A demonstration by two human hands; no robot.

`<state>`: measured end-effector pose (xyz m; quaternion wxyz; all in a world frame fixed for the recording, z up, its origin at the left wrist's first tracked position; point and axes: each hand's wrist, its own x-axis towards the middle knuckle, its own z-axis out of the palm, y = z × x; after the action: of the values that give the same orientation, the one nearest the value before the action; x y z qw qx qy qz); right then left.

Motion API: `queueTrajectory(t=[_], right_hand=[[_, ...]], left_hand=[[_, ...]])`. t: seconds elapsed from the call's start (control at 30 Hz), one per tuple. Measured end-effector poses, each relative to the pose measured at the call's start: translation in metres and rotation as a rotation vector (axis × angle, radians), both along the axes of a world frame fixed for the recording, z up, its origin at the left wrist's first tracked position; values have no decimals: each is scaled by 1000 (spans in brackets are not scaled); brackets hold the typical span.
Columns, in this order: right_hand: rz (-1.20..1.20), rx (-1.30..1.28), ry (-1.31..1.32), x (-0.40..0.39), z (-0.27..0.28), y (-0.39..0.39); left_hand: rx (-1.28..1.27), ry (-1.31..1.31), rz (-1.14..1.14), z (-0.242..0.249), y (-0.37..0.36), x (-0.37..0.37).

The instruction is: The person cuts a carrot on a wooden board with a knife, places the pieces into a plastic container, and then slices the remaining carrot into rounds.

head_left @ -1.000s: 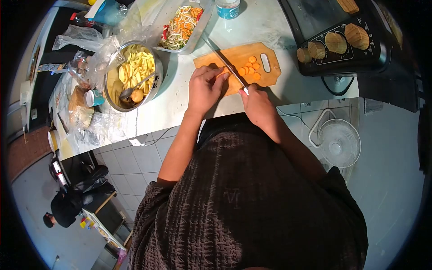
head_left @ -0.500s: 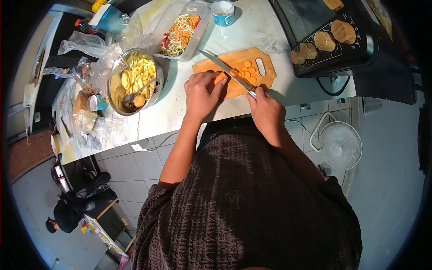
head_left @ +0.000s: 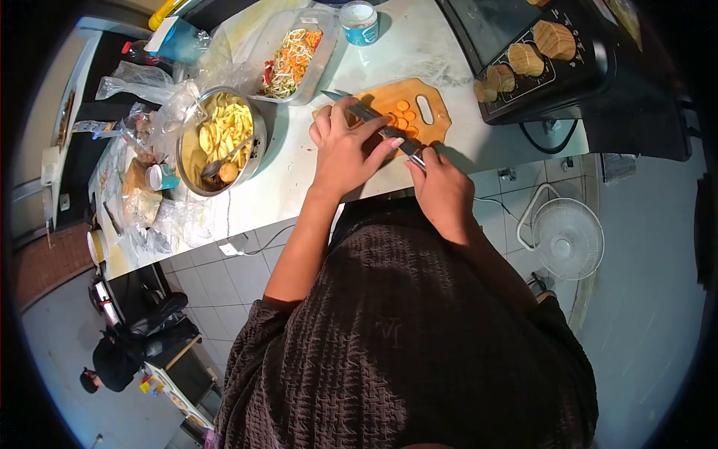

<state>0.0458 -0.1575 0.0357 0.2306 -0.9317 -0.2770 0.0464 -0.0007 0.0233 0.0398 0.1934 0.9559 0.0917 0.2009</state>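
My right hand (head_left: 443,193) is closed around the handle of a kitchen knife (head_left: 364,112). The blade slants up and left across a wooden cutting board (head_left: 439,101). Over that blade lies my left hand (head_left: 345,153), its fingers spread and the thumb apart, close to or touching the metal; contact is hard to make out. Round carrot slices (head_left: 404,114) are scattered on the board beside the blade, near the board's handle slot. Whatever is beneath my left palm is hidden.
Left of the board stands a metal pot (head_left: 259,146) with pale yellow cut pieces and a spoon. Behind are a plastic container (head_left: 323,63) of shredded vegetables and a small tub (head_left: 360,31). A black oven (head_left: 568,82) stands right. Plastic bags (head_left: 142,82) crowd the left; a person (head_left: 112,359) is beyond.
My left hand has left its grip on the carrot piece and opened out over the knife blade. The knife has shifted slightly left and lower, still in my right hand. The view has moved a little.
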Motion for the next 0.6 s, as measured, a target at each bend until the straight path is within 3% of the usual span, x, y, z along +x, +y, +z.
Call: queueTrajectory(t=[0.2, 0.27, 0.47, 0.6], right_hand=[[9, 79, 179, 0, -5, 2], [18, 88, 213, 1, -4, 4], [57, 47, 334, -2, 5, 12], [83, -1, 368, -3, 11, 15]], left_hand=[[-46, -124, 112, -11, 10, -5], [-183, -101, 202, -21, 20, -11], [-111, -29, 119, -30, 25, -22], [-210, -26, 157, -36, 25, -22]])
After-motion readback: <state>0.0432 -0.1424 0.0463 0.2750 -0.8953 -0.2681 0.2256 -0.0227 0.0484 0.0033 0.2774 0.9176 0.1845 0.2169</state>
